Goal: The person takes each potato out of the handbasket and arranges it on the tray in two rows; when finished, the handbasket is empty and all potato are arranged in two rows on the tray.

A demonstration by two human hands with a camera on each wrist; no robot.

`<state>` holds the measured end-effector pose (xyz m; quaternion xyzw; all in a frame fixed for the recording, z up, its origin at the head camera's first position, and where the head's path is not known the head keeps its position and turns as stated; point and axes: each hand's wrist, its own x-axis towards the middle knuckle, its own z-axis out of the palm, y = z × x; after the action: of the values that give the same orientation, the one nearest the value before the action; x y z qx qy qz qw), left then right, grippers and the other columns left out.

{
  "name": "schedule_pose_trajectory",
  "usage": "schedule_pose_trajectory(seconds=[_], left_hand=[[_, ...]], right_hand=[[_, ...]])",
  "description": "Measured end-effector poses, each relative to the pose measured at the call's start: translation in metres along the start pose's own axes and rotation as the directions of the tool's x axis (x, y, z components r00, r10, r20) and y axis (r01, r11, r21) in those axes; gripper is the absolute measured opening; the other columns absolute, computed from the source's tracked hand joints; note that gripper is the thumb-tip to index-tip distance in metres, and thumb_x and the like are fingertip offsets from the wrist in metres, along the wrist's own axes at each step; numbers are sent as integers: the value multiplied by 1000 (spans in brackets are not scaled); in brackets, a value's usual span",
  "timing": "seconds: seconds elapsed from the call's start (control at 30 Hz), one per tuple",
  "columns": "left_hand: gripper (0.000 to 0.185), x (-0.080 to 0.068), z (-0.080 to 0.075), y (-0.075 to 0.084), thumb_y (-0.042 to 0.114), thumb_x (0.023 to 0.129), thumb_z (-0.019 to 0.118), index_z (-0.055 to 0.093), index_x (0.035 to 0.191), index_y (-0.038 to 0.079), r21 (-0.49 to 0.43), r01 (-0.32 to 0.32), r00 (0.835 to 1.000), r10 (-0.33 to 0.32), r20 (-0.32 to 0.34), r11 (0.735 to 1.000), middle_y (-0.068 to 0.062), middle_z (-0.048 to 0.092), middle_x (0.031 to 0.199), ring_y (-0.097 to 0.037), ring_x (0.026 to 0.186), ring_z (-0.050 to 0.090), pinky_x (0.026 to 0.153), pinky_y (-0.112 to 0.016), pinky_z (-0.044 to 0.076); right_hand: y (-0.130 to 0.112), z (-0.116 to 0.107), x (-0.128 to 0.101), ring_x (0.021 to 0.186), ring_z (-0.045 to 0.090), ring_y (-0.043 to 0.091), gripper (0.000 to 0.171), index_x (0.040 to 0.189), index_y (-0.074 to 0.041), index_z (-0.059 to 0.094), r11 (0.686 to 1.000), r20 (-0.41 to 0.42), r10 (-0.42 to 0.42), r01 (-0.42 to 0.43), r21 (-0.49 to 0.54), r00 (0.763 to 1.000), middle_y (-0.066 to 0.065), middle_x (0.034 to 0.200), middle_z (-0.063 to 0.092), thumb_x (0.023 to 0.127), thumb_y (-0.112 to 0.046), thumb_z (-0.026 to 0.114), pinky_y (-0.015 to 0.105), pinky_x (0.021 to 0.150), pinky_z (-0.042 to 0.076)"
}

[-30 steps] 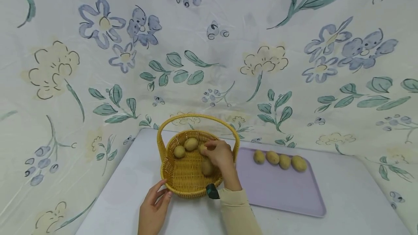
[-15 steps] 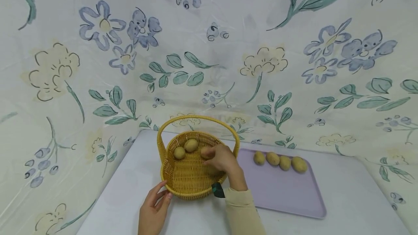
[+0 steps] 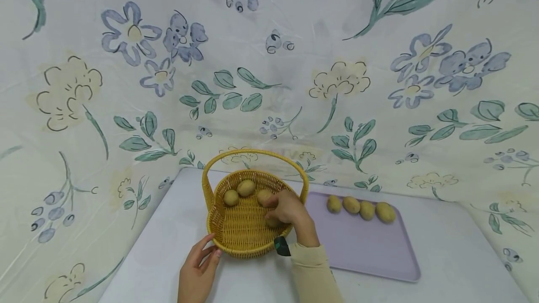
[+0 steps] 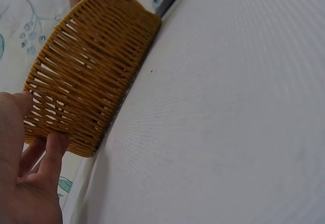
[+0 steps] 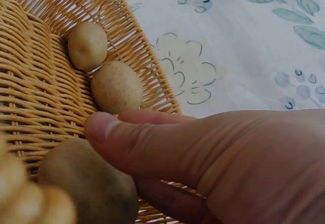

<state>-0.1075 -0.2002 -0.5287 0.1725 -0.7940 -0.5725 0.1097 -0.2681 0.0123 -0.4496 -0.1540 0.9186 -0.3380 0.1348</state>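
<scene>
Low in the middle of the head view a woven basket (image 3: 242,228) with an arched handle stands on the white table (image 3: 160,247); the right hand (image 3: 288,207) reaches into it from the right, its fingers curled over a potato (image 3: 273,222) lying on the basket floor near the right wall; the right wrist view shows the thumb (image 5: 132,142) laid across the top of that potato (image 5: 86,183), so the hand grips it while it rests on the weave; three more potatoes lie at the back of the basket, two side by side (image 3: 231,197) (image 3: 246,187) and one (image 3: 264,196) just left of the right hand's knuckles; the left hand (image 3: 198,270) lies at the basket's lower left rim, fingers (image 4: 53,150) straight and touching the outer wall, grasping nothing; to the right of the basket a lilac tray (image 3: 366,251) sits on the table, with four potatoes (image 3: 361,208) lined up in a row along its far edge; a flowered cloth (image 3: 269,60) fills the upper part of the frame.
</scene>
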Motion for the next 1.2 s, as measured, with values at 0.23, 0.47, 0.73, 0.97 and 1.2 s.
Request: schedule_pose_trajectory(seconds=[0.23,0.47,0.73,0.97,1.2], left_hand=[[45,1,1,-1,23,90,66,51,132,29,5,-30,999,30,-23,1000,8,51,128,-13,111,59,89,-13,53],[44,2,1,-1,24,90,65,51,132,28,9,-36,999,37,-12,999,7,51,130,-14,113,59,91,-16,54],[45,0,0,0,23,90,66,51,132,29,-2,-44,999,44,-19,999,8,52,128,-13,111,59,88,-11,53],[45,1,1,-1,22,90,66,51,132,28,9,-42,999,42,-23,999,8,52,127,-8,108,59,88,-11,52],[46,1,2,-2,19,89,67,52,132,28,-8,-33,999,33,-29,999,9,52,128,-2,106,58,87,-8,51]], right_hand=[[2,2,2,96,62,16,29,99,-18,76,1000,11,8,-8,0,1000,-2,103,72,71,-19,83,29,77,56],[2,4,3,96,61,16,31,99,-18,76,1000,16,9,-9,-11,1000,0,103,71,69,-14,82,29,78,56],[1,6,2,91,61,16,30,97,-15,76,1000,19,-1,2,-27,1000,3,103,71,67,-12,80,28,77,56],[3,7,4,87,58,14,31,98,-17,76,998,35,24,-22,-53,999,3,103,70,68,-12,78,28,75,55],[1,5,1,84,57,15,28,96,-17,76,998,42,39,-37,-41,998,4,103,70,68,-13,79,28,73,55]])
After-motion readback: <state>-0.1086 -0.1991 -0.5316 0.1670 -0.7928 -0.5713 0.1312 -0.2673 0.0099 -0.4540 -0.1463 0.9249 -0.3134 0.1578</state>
